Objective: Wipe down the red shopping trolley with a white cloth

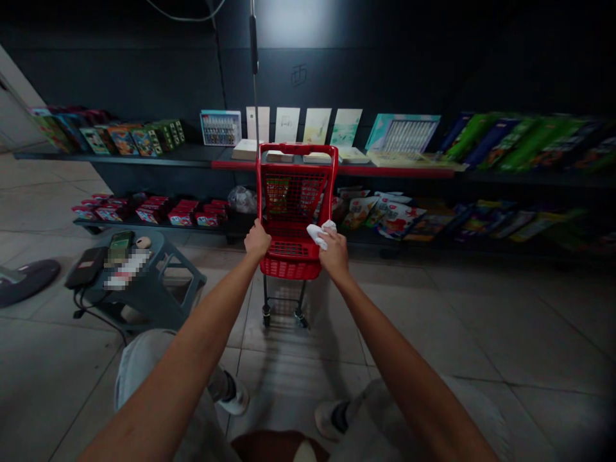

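Note:
A small red plastic shopping cart [291, 266] with a mesh basket stands on a dark wheeled frame, just ahead of my feet. My left hand [257, 240] grips the cart's near left rim. My right hand [333, 253] is closed on a crumpled white cloth [318, 235], pressing it against the near right rim. The cart's inside shows only dimly through the mesh, and nothing clearly lies in it.
Dark two-tier shelves [337, 168] with boxed goods and packets run across the far side, beyond the cart. A low grey-blue stool [180, 282] to the left holds a phone and small items. A dark round mat [29, 282] lies further left on the tiled floor.

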{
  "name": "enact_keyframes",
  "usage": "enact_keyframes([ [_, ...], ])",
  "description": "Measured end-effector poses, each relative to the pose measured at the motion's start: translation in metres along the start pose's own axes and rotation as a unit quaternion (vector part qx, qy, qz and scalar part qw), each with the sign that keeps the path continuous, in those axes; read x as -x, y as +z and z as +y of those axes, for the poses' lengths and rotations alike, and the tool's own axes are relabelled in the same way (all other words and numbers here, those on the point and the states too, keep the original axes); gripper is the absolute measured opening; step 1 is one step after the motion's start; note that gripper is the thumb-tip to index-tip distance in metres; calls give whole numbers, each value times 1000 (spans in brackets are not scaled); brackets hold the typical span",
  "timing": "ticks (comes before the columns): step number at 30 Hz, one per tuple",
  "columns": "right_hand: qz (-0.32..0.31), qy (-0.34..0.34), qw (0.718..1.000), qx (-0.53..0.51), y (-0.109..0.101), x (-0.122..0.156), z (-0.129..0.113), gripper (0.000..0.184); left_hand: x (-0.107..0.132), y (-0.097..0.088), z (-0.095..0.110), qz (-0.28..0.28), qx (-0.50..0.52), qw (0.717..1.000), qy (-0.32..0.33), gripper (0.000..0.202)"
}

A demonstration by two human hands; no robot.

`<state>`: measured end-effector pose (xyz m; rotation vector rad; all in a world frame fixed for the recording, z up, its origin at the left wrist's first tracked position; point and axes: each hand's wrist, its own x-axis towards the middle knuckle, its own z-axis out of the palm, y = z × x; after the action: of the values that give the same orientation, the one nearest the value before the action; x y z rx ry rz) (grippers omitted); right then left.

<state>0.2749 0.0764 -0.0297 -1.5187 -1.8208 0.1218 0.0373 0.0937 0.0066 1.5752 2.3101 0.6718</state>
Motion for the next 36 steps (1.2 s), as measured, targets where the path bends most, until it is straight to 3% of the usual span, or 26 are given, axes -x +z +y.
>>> enact_keyframes([
  [7,-88,-40,993,71,5,-44,15,70,-2,-3,-2,2,-11,1000,24,40],
  [11,-115,-28,989,89,7,-81,20,67,-4,-2,-1,5,-12,1000,22,40],
  [17,-114,-15,991,71,18,-128,26,59,-2,-3,2,4,-9,1000,19,42],
  [23,-87,32,995,48,29,-153,31,57,-1,-6,7,-8,-26,1000,2,38],
  [30,-104,7,990,93,26,-143,31,57,-1,-1,10,4,-48,999,4,39],
  [36,-181,-38,981,57,7,-83,36,57,1,-3,11,4,-35,999,9,42],
])
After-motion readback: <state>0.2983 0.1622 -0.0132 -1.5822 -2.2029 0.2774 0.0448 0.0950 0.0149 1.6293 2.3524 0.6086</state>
